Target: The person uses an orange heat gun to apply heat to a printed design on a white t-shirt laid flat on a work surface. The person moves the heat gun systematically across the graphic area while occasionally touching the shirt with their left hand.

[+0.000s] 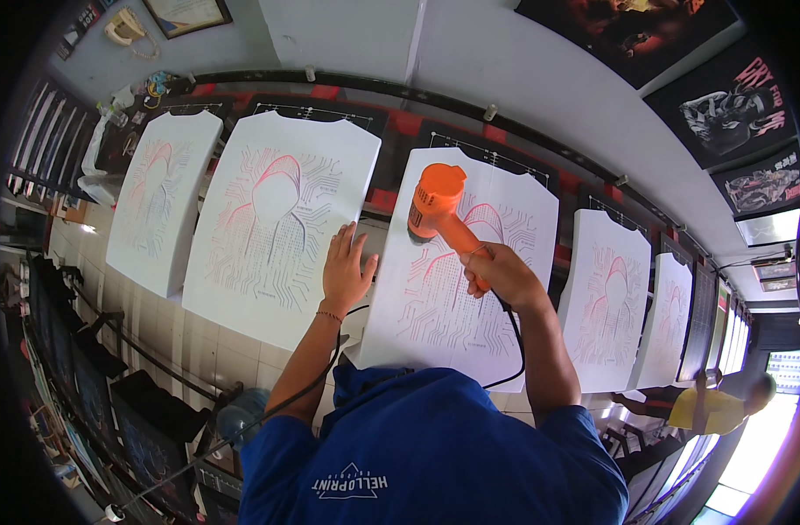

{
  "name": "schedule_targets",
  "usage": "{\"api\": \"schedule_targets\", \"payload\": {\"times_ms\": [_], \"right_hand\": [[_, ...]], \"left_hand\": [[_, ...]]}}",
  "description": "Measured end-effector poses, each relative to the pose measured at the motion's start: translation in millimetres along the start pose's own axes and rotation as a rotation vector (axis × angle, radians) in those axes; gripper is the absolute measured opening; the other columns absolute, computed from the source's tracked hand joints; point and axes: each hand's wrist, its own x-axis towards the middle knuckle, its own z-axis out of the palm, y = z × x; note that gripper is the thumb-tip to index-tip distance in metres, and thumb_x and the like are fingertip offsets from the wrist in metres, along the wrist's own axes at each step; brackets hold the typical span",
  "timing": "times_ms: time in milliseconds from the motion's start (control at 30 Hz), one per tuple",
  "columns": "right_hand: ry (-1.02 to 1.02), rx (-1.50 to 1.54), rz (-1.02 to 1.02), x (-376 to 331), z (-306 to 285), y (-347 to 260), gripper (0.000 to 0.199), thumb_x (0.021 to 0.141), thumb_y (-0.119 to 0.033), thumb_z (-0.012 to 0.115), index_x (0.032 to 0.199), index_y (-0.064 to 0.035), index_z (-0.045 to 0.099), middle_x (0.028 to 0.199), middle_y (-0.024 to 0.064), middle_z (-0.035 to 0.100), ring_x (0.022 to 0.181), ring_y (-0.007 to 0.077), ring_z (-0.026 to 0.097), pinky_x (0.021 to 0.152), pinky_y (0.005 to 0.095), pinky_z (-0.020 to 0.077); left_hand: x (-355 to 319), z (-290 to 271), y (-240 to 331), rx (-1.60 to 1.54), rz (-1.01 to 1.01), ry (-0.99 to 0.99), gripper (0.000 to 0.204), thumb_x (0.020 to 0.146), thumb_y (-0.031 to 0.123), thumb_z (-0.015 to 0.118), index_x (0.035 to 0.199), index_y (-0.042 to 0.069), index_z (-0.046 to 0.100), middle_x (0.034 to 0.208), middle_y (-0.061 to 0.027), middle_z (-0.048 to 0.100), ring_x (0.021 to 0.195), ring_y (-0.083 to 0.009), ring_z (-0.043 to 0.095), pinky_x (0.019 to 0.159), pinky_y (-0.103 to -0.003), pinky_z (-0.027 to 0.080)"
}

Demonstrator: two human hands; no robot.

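Observation:
My right hand point(508, 273) is wrapped round the handle of an orange heat gun point(441, 194). The gun's nozzle end points down over the upper left of a white printed shirt point(400, 328) stretched on a board in front of me. A black cord hangs from the handle past my right forearm. My left hand point(347, 269) lies flat with fingers stretched out at the right edge of the neighbouring white shirt point(216, 271), holding nothing. Both shirts carry a red and dark blue hooded figure with circuit-like lines.
More printed white shirts lie on boards at the left point(166, 254) and right point(584, 328). A black rail point(365, 85) runs behind the boards. A black cable point(308, 385) crosses by my left forearm. A person in a yellow top point(711, 409) is at the far right.

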Motion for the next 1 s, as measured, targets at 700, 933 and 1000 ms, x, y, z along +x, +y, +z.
{"api": "schedule_targets", "payload": {"times_ms": [700, 933, 1000], "right_hand": [[0.159, -0.030, 0.038, -37, -14, 18, 0.025, 0.093, -0.021, 0.061, 0.097, 0.0040, 0.059, 0.072, 0.0044, 0.057, 0.061, 0.0120, 0.057, 0.056, 0.0277, 0.0484], [0.050, 0.031, 0.012, -43, -5, 26, 0.024, 0.094, -0.022, 0.060, 0.095, 0.0017, 0.058, 0.071, 0.0040, 0.056, 0.062, 0.0108, 0.057, 0.057, 0.0269, 0.0493], [0.002, 0.087, 0.025, -39, -6, 30, 0.024, 0.094, -0.022, 0.061, 0.095, 0.0018, 0.058, 0.071, 0.0040, 0.056, 0.061, 0.0109, 0.057, 0.058, 0.0273, 0.0491]], "left_hand": [[0, 0, 2, -0.008, -0.007, -0.001, 0.044, 0.094, 0.030, 0.058, 0.128, 0.001, 0.055, 0.148, -0.0196, 0.042, 0.137, -0.0390, 0.039, 0.114, -0.051, 0.031], [0, -1, 1, 0.003, -0.015, -0.006, 0.045, 0.096, 0.032, 0.056, 0.129, 0.001, 0.055, 0.148, -0.0194, 0.043, 0.137, -0.0390, 0.039, 0.114, -0.051, 0.032], [-1, -1, 1, -0.013, -0.017, 0.001, 0.044, 0.097, 0.032, 0.055, 0.129, 0.001, 0.055, 0.148, -0.0196, 0.043, 0.137, -0.0391, 0.040, 0.114, -0.051, 0.032]]}}
